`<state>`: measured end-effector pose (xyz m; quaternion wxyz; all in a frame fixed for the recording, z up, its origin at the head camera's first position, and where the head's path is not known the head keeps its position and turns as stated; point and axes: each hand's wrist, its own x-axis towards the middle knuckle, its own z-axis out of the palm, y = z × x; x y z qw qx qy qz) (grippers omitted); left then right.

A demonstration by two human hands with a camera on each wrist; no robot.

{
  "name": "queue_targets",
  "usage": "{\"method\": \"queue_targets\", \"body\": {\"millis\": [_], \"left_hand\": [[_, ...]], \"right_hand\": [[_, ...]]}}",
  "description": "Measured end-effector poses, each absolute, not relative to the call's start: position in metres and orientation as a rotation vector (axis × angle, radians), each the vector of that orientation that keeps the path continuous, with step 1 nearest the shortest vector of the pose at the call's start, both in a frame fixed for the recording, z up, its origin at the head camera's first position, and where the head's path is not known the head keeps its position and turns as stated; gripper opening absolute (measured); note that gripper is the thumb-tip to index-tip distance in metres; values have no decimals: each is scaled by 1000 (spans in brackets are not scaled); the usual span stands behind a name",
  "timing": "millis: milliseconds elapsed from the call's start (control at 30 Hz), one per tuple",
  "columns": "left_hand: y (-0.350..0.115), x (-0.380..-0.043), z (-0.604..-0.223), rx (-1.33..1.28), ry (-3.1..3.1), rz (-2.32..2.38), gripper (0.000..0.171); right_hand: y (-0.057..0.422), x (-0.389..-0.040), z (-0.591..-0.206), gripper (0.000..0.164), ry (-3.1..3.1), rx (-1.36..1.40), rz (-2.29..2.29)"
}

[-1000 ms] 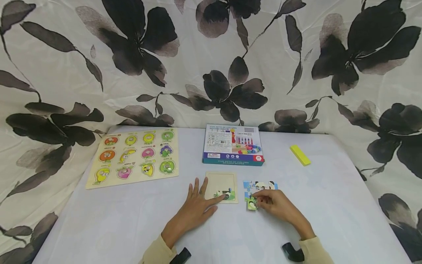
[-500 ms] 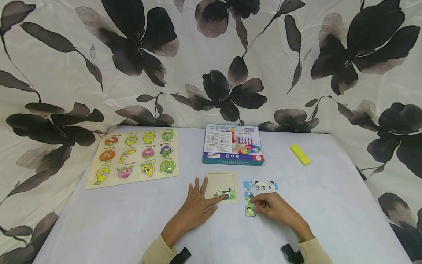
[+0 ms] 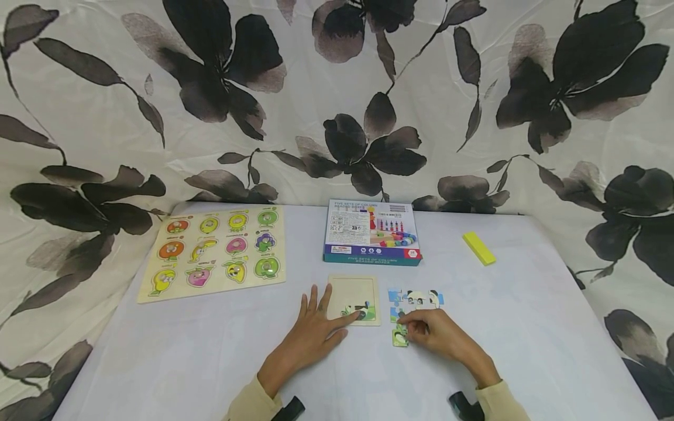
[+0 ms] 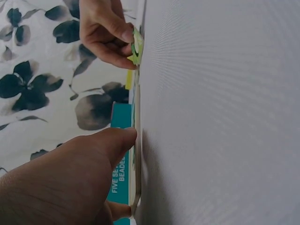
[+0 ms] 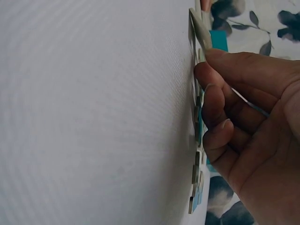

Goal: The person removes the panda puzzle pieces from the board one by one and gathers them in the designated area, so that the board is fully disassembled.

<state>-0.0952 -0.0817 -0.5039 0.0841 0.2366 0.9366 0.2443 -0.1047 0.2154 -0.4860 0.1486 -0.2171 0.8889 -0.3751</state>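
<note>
Lying at the left of the table (image 3: 158, 362), a fruit board (image 3: 218, 248) slants slightly. Next, the left hand (image 3: 308, 333), fingers spread, touches the tray (image 3: 351, 291), where panda pieces (image 3: 362, 310) fill the lower part. A box (image 3: 372, 234) lies behind. Farther right, near loose pieces (image 3: 417, 297), the right hand (image 3: 439, 336) pinches a tilted green piece (image 3: 399, 338) between its fingers. A yellow block (image 3: 479, 248) lies rightmost

A puzzle tray (image 3: 355, 291) lies on the counter (image 3: 184, 362), a left hand (image 3: 312, 334) at its near left side. Just right of it lie puzzle pieces (image 3: 421, 299), a single piece (image 3: 399, 337) in the right hand (image 3: 441, 334) before them. Behind the tray sits a box (image 3: 371, 233), between a fruit board (image 3: 220, 285) at left and a bar (image 3: 479, 248) at right.
</note>
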Motion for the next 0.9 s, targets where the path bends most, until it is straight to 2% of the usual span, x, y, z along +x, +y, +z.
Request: {"method": "queue_targets", "body": {"millis": [900], "left_hand": [[-81, -94, -504, 706, 2791, 712, 41]], "right_hand": [[206, -109, -473, 15, 2632, -612, -1092]]}}
